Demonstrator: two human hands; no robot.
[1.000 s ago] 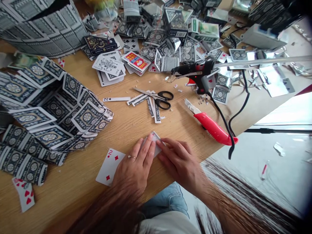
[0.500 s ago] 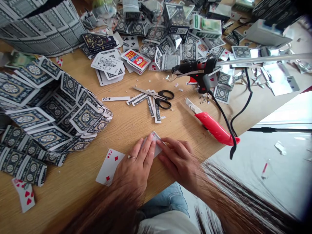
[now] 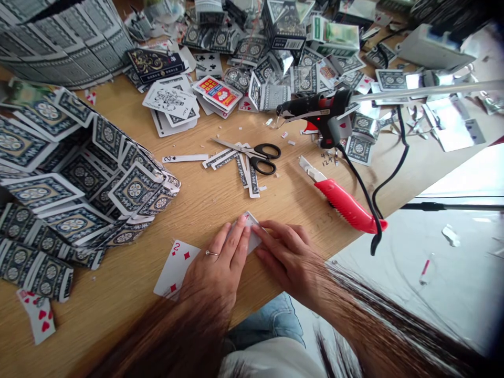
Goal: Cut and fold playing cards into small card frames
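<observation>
My left hand (image 3: 218, 260), with a ring on one finger, lies flat, its outstretched fingers pressing a playing card (image 3: 254, 241) onto the table. Most of that card is hidden under the fingers; a red mark shows at its top corner. My right hand (image 3: 285, 252) is at the card's right edge, index finger and thumb against it, the other fingers curled together. A two of diamonds (image 3: 173, 270) lies face up, partly beneath my left hand. Beyond my hands are black-handled scissors (image 3: 262, 157) resting by several cut card strips (image 3: 248, 176).
A red utility knife (image 3: 346, 205) lies near the table's right edge. A black glue gun (image 3: 321, 113) with a cord stands behind it. Folded-card structures (image 3: 137, 184) fill the left. Loose cards and card boxes (image 3: 283, 31) crowd the back. A torn heart card (image 3: 37, 315) lies front left.
The view has shifted very slightly. Both hands stay in nearly the same place on the card, and nothing has been picked up or put down.
</observation>
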